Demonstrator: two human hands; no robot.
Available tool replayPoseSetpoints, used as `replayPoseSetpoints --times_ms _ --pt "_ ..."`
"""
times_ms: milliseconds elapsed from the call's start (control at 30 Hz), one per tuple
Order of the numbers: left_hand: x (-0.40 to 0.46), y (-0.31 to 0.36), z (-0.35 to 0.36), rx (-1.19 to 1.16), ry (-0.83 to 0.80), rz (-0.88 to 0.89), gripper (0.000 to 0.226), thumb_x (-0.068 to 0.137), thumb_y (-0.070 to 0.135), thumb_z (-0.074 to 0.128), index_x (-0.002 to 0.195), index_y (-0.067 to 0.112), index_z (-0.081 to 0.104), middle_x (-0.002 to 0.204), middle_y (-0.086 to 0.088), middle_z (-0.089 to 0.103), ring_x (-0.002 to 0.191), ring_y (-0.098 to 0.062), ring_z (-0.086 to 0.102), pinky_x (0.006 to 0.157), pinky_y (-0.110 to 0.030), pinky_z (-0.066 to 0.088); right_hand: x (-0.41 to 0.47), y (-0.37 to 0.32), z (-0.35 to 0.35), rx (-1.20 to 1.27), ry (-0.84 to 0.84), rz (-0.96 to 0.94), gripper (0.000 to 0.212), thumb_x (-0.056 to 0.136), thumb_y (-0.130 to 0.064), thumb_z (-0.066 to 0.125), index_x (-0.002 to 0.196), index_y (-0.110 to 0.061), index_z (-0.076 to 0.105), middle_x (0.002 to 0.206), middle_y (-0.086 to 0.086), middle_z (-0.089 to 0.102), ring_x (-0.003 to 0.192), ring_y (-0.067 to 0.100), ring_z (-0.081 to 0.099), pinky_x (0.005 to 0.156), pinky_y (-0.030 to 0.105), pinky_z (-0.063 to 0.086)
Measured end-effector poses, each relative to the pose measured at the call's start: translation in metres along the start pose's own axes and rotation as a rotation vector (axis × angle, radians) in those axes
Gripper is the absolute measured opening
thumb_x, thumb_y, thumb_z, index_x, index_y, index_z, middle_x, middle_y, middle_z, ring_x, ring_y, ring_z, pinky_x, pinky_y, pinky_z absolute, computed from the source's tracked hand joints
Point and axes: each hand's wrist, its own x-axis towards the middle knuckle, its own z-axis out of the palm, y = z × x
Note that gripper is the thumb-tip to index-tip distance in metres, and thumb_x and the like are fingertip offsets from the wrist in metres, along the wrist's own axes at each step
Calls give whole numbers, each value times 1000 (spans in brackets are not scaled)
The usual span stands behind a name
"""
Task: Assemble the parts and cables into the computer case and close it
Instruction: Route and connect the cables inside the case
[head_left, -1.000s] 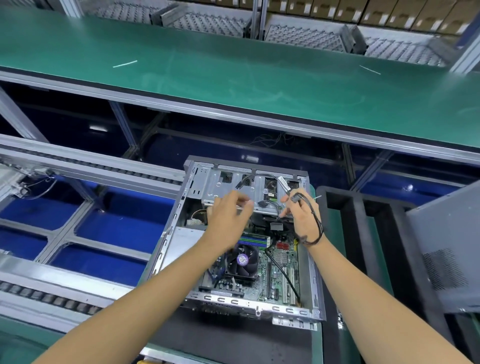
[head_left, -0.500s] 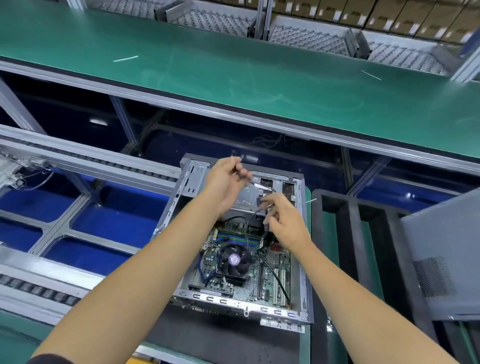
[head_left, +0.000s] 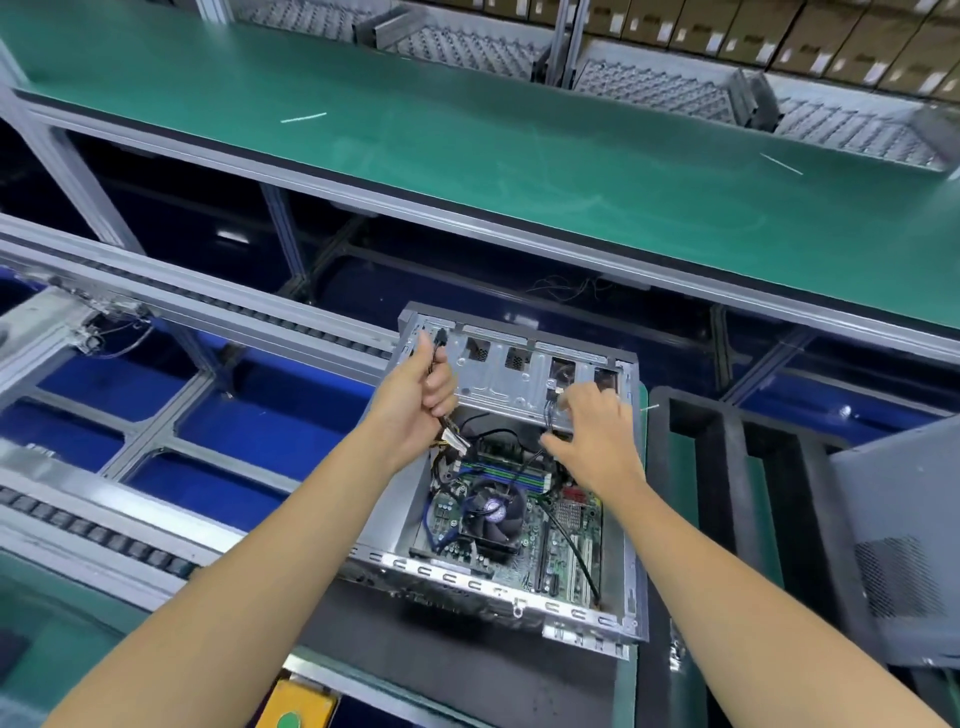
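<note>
An open grey computer case (head_left: 636, 519) lies on its side in front of me, with the motherboard and a black CPU fan (head_left: 491, 512) showing inside. At the case's far left corner my left hand (head_left: 415, 400) grips a bundle of cables (head_left: 452, 441) with a black plug sticking up above the fist. My right hand (head_left: 589, 431) reaches to the far right of the metal drive bay (head_left: 498, 379), fingers curled at a thin black cable (head_left: 548, 415) there. What the fingertips hold is hidden.
A grey side panel (head_left: 904, 545) leans at the right beside a black foam rack (head_left: 737, 467). A roller conveyor rail (head_left: 156, 296) runs on the left over blue bins. A green bench top (head_left: 467, 145) spans behind. A yellow button box (head_left: 298, 706) sits near the bottom edge.
My left hand has moved left to the case's far corner and closed round the cable bundle. My right hand has shifted right along the drive bay's edge.
</note>
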Motion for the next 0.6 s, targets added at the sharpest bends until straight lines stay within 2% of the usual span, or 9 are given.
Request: replayPoseSetpoints --times_ms 67,133,200,267,333,433,500,600 --pt "-5 2 -5 75 -63 -1 34 106 41 47 85 17 57 55 7 31 47 -9 24 43 -21 28 0 1 2 -8 -26 -49 48 84 -49 52 128 -33 48 101 -8 48 97 21 43 92 41 36" --pt "-11 4 -9 120 -105 -14 32 106 39 48 86 16 58 55 6 34 47 -9 27 45 -21 29 1 1 3 -29 -37 -73 61 90 -43 52 147 -43 33 96 -10 44 93 19 40 91 40 32" --pt "-15 7 -12 145 -109 -29 30 106 36 48 87 16 58 59 6 42 48 -9 32 47 -21 32 1 1 5 -89 -70 -71 62 95 -36 50 151 -47 25 95 -9 39 92 18 36 92 40 30" --pt "-18 11 -14 175 -98 -29 29 107 33 47 88 15 59 65 4 49 51 -10 37 51 -22 36 2 1 5 -135 -95 -78 53 96 -30 46 145 -46 32 97 -8 39 94 18 36 92 41 31" --pt "-20 16 -17 229 -93 -27 28 108 32 45 91 14 57 68 2 52 53 -10 40 54 -22 37 4 1 4 -48 -68 -84 39 93 -19 44 127 -38 46 98 -10 46 96 19 42 90 41 35" --pt "-19 21 -19 335 -87 -70 29 109 33 43 94 11 55 69 -1 59 55 -11 44 54 -22 39 4 0 -2 428 -16 66 42 80 5 38 96 -30 54 90 -2 60 91 26 53 80 45 43" --pt "-18 24 -19 397 -90 -120 30 109 33 43 97 9 56 72 -5 66 55 -11 50 52 -21 42 -2 0 -8 665 64 140 34 78 -1 39 87 -31 52 88 4 62 88 26 57 77 42 45" --pt "-20 27 -20 439 -163 -195 29 108 33 46 102 7 56 83 -13 73 60 -13 59 57 -22 50 -9 -1 -15 756 277 212 5 79 -25 46 81 -30 44 79 3 59 72 20 54 66 28 41"
